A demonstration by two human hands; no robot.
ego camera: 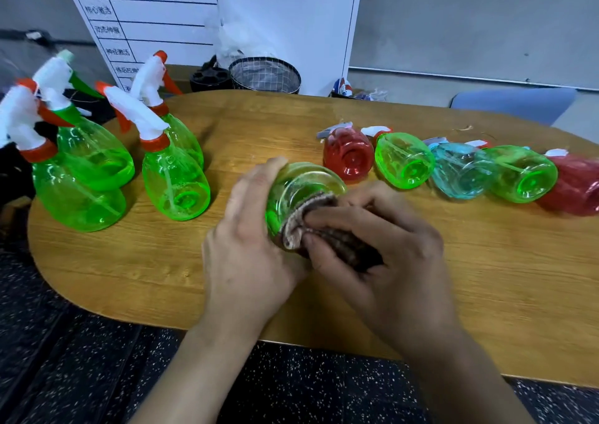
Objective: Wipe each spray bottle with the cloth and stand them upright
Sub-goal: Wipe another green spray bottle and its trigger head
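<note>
Wood-grain worktop [324, 122] with rounded ends fills the view, backed by a grey wall and a white chart board [201, 18]. Near its left end four green spray bottles [175, 177] stand upright with white trigger heads. Toward its right end five more lie on their sides in a row, bases facing the near edge: a red bottle [348, 156], a green bottle [403, 161], a blue bottle [462, 172], another green one [522, 175] and a second red one [570, 186] by the right edge.

Around the middle of the worktop, close to the near edge, the left hand [249, 245] wraps its fingers round the body of the held green bottle [301, 186], base turned up toward the camera. The right hand [382, 248] has its fingers curled tight on a bunched brown cloth [324, 229], which it presses against the bottle's lower side.

So this bottle seems to be mid-wipe, with the five lying ones left to do. These look like empty, thin clear plastic: light, slightly springy under a squeeze, and smooth enough to slip or roll when rubbed. The wide belly is the steadiest place to grip while wiping; the neck below the trigger head would suit lifting and setting it down. The cloth is soft and folds round the curves easily.
</note>
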